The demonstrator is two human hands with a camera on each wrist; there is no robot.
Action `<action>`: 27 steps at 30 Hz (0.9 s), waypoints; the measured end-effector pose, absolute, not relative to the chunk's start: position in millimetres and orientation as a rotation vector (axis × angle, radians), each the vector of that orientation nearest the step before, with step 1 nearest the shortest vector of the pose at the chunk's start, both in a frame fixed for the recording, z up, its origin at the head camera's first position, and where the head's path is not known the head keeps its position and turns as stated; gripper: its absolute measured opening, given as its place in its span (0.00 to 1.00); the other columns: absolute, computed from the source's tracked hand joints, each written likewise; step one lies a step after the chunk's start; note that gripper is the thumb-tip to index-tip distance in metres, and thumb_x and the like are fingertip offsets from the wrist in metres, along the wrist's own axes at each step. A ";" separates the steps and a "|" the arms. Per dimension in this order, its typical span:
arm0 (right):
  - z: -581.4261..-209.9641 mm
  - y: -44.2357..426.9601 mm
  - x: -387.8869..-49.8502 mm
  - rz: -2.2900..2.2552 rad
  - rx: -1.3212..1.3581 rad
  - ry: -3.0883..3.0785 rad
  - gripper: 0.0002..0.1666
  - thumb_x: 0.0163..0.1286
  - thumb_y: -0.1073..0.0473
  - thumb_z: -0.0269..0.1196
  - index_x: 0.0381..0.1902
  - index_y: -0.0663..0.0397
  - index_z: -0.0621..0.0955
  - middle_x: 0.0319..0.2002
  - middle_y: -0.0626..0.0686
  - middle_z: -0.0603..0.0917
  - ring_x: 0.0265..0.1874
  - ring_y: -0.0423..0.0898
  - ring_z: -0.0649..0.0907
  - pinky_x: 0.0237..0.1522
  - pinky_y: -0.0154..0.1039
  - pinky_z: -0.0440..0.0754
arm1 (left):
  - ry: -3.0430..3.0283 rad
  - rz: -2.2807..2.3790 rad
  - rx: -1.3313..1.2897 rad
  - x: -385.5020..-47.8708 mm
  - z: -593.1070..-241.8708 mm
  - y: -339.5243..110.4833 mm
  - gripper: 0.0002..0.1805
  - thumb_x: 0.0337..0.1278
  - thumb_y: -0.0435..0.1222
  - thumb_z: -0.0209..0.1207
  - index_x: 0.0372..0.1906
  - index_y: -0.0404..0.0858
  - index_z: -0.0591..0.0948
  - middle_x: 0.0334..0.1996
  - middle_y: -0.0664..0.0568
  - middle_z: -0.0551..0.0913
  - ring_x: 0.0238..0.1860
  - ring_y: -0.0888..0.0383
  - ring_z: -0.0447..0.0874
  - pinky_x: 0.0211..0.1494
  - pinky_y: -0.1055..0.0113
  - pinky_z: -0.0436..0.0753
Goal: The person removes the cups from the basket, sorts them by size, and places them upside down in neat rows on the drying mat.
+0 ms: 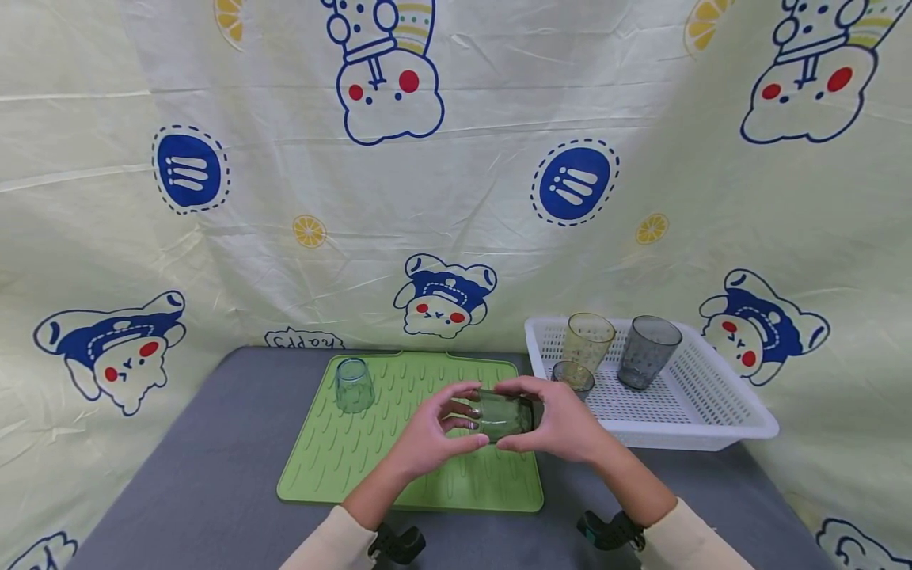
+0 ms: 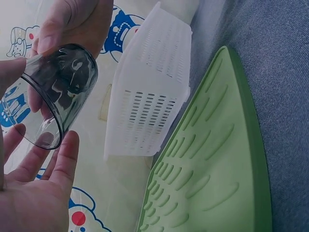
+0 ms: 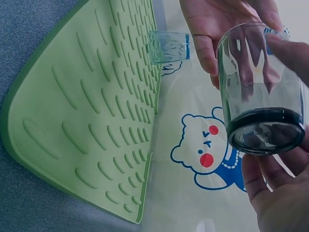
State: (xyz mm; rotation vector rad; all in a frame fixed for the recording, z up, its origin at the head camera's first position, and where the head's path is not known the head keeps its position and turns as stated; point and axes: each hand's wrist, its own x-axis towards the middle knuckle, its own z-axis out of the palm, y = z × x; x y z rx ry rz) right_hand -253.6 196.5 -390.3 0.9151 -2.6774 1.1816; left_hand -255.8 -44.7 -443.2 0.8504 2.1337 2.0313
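Observation:
A clear grey-tinted glass (image 1: 504,415) lies sideways in the air above the green ridged mat (image 1: 427,491), held between both hands. My left hand (image 1: 438,427) has its fingers and thumb around the rim end. At the base end, my right hand (image 1: 559,419) grips with thumb and fingers. The left wrist view shows the glass (image 2: 72,82) with its open mouth toward the left hand (image 2: 38,183). In the right wrist view the thick base of the glass (image 3: 265,130) faces the right hand (image 3: 285,198).
A blue-tinted glass (image 1: 354,385) stands on the mat's back left. The white perforated basket (image 1: 712,435) at the right holds a yellowish glass (image 1: 590,340), a grey glass (image 1: 647,353) and a smaller brownish glass (image 1: 574,378). A patterned curtain (image 1: 484,198) hangs behind the grey table (image 1: 207,467).

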 end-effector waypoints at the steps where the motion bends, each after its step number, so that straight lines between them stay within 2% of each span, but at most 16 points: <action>1: -390.7 196.6 -253.7 1.192 0.905 -2.672 0.43 0.49 0.45 0.83 0.63 0.48 0.82 0.56 0.46 0.86 0.48 0.42 0.85 0.48 0.37 0.85 | 2.131 2.038 0.852 -255.4 -442.9 -45.2 0.37 0.55 0.31 0.72 0.71 0.43 0.72 0.63 0.39 0.76 0.59 0.45 0.81 0.62 0.63 0.84; 7: -397.4 197.5 -255.0 1.322 0.887 -2.592 0.38 0.54 0.50 0.81 0.63 0.48 0.81 0.59 0.51 0.86 0.55 0.48 0.85 0.57 0.46 0.84 | 2.101 2.069 0.850 -251.8 -440.0 -49.8 0.37 0.55 0.29 0.72 0.71 0.41 0.72 0.63 0.38 0.75 0.60 0.42 0.80 0.62 0.61 0.84; 10: -402.3 197.4 -255.2 1.434 0.866 -2.558 0.37 0.57 0.53 0.79 0.64 0.49 0.80 0.60 0.53 0.85 0.57 0.50 0.84 0.58 0.44 0.84 | 2.089 2.076 0.827 -250.4 -439.7 -52.8 0.38 0.53 0.28 0.72 0.70 0.42 0.72 0.63 0.40 0.75 0.60 0.43 0.80 0.62 0.63 0.84; 14: -409.3 196.3 -255.0 1.605 0.840 -2.521 0.36 0.60 0.57 0.77 0.65 0.55 0.79 0.62 0.56 0.83 0.57 0.47 0.85 0.57 0.39 0.85 | 2.078 2.087 0.812 -249.4 -441.7 -57.7 0.39 0.52 0.27 0.72 0.70 0.42 0.72 0.64 0.40 0.75 0.61 0.41 0.80 0.62 0.66 0.84; 20: -417.3 191.7 -252.0 1.891 0.845 -2.431 0.37 0.60 0.64 0.76 0.66 0.65 0.76 0.63 0.66 0.80 0.53 0.48 0.87 0.53 0.39 0.87 | 2.081 2.090 0.807 -248.7 -444.9 -64.6 0.39 0.51 0.26 0.72 0.70 0.41 0.72 0.64 0.38 0.75 0.62 0.40 0.79 0.61 0.68 0.84; 27: -422.5 187.0 -248.2 1.994 0.760 -2.432 0.38 0.59 0.64 0.77 0.66 0.63 0.77 0.63 0.67 0.79 0.52 0.46 0.88 0.48 0.39 0.89 | 2.061 2.103 0.826 -247.0 -446.2 -68.2 0.40 0.51 0.26 0.71 0.71 0.39 0.71 0.64 0.36 0.74 0.59 0.47 0.81 0.61 0.68 0.84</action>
